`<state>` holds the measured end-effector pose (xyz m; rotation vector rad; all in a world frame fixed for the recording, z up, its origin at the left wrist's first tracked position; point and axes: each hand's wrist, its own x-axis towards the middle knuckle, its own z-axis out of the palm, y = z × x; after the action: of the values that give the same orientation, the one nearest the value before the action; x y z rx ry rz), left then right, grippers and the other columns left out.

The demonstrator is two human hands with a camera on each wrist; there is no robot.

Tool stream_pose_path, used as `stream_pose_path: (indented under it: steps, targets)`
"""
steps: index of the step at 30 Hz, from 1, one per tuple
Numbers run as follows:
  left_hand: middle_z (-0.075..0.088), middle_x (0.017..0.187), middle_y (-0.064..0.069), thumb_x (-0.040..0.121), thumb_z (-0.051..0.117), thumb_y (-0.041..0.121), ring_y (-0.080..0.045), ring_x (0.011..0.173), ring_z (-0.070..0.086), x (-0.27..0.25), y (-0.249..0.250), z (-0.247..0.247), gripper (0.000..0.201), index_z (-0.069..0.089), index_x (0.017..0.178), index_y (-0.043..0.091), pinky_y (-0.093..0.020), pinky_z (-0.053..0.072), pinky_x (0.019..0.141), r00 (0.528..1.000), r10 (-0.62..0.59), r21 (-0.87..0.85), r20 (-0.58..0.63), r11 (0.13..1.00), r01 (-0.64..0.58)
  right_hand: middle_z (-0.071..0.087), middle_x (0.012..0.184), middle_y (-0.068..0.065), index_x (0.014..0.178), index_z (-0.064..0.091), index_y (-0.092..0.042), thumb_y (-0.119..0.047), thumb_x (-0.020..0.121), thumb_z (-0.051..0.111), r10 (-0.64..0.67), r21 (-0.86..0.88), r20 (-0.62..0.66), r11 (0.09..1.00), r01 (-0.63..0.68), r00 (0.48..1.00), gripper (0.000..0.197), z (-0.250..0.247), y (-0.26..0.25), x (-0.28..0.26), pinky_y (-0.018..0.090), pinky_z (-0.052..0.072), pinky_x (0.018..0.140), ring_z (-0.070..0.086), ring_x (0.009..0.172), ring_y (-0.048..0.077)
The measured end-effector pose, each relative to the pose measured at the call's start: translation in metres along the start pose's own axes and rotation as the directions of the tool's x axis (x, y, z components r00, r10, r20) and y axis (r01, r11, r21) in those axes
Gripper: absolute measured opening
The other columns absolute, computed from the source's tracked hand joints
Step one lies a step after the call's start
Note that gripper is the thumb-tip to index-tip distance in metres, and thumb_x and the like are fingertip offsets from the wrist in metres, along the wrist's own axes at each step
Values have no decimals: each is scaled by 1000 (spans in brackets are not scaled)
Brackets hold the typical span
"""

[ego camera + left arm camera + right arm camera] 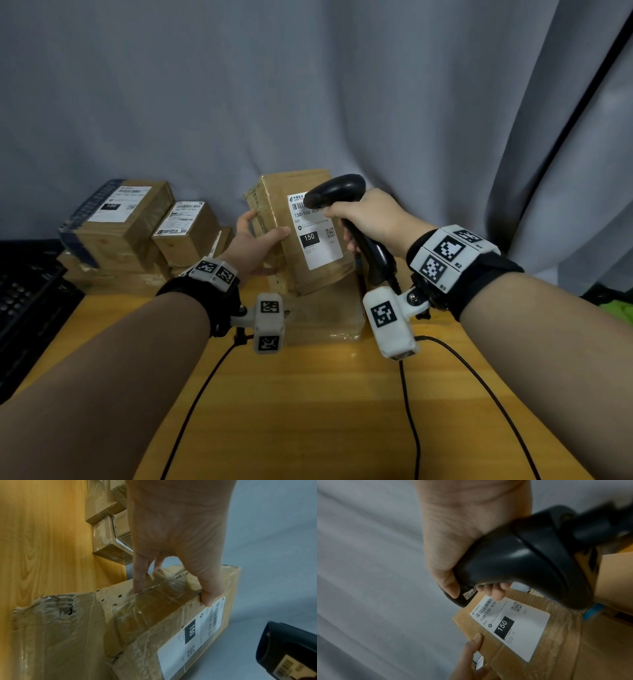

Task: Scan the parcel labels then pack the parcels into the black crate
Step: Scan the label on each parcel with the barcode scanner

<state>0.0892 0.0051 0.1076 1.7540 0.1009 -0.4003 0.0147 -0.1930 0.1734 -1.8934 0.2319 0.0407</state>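
A brown cardboard parcel [281, 219] with a white "150" label [317, 236] stands tilted on top of a larger taped box [325, 315]. My left hand [255, 240] grips its left side, thumb on the front, fingers behind; the left wrist view shows the same parcel [171, 615] and label [193, 639]. My right hand [370, 219] grips a black barcode scanner [337, 192] whose head hovers over the label's barcode. The right wrist view shows the scanner [522, 563] above the label [511, 626]. The black crate [20, 294] sits at the left edge.
Several more labelled parcels [123, 222] are stacked at the back left of the yellow wooden table [308, 411]. The scanner cable [411, 411] and another black cable trail across the table's front. A grey curtain [308, 85] hangs behind.
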Motion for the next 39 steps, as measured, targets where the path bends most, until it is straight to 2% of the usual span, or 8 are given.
stream_pose_path:
  steps: [5, 10, 16, 21, 27, 33, 36, 39]
  targets:
    - [58, 120, -7, 81, 74, 30, -24, 96, 63, -2, -2, -13, 85, 19, 145, 40, -39, 60, 61, 1000, -1, -15, 13, 1000, 2, 62, 65, 12, 84, 66, 0, -28, 84, 70, -32, 51, -32, 998, 34, 999, 28, 11, -3, 1, 31, 52, 56, 58, 50, 20]
    - [61, 119, 0, 87, 67, 30, -24, 102, 64, -3, -14, -39, 68, 27, 142, 32, -38, 58, 60, 999, 47, -143, 23, 989, -43, 74, 86, 8, 89, 71, -16, -23, 82, 74, -107, 189, -183, 972, 142, 977, 10, 34, 3, 12, 37, 54, 83, 70, 85, 24]
    - [62, 120, -5, 92, 60, 31, -21, 98, 65, 8, -28, -118, 57, 32, 141, 30, -33, 56, 69, 991, 77, 16, 109, 997, -79, 75, 84, 2, 102, 68, -12, -21, 84, 73, 25, 364, -130, 931, 24, 991, 20, 95, -9, 34, 34, 56, 77, 73, 81, 19]
    - [57, 125, -4, 86, 65, 40, -25, 109, 58, 27, -60, -203, 67, 31, 143, 34, -44, 49, 94, 983, -71, 213, 171, 977, 34, 72, 90, 7, 97, 68, -17, -30, 82, 74, 157, 282, -141, 953, -112, 977, 20, 189, 2, 57, 38, 54, 85, 69, 90, 24]
    - [56, 123, -4, 80, 70, 47, -24, 103, 60, 42, -128, -273, 74, 30, 141, 38, -45, 53, 89, 954, -255, 358, 157, 915, 186, 58, 70, -6, 72, 58, -26, -31, 85, 72, 213, 31, -125, 977, -210, 969, 20, 289, 34, 72, 24, 40, 64, 55, 70, 9]
    - [60, 115, -4, 81, 64, 57, -27, 97, 61, 55, -173, -320, 59, 42, 130, 32, -40, 55, 78, 904, -420, 343, 75, 863, 372, 57, 78, -4, 103, 64, -15, -34, 85, 72, 414, 46, -75, 910, -412, 907, 28, 353, 63, 66, 26, 39, 66, 56, 82, 18]
    - [62, 109, -8, 84, 57, 59, -30, 92, 62, 62, -188, -345, 48, 49, 120, 29, -42, 53, 79, 872, -482, 334, 84, 838, 432, 59, 80, -3, 109, 65, -14, -28, 86, 72, 467, 99, -18, 881, -463, 884, 27, 377, 65, 63, 23, 37, 60, 54, 76, 12]
    - [61, 116, -6, 92, 51, 50, -25, 94, 60, 65, -199, -363, 40, 50, 126, 30, -36, 51, 71, 880, -472, 295, 62, 851, 436, 66, 86, 1, 107, 69, -14, -26, 85, 73, 491, 128, 77, 858, -497, 868, 26, 405, 62, 64, 27, 47, 71, 63, 86, 20]
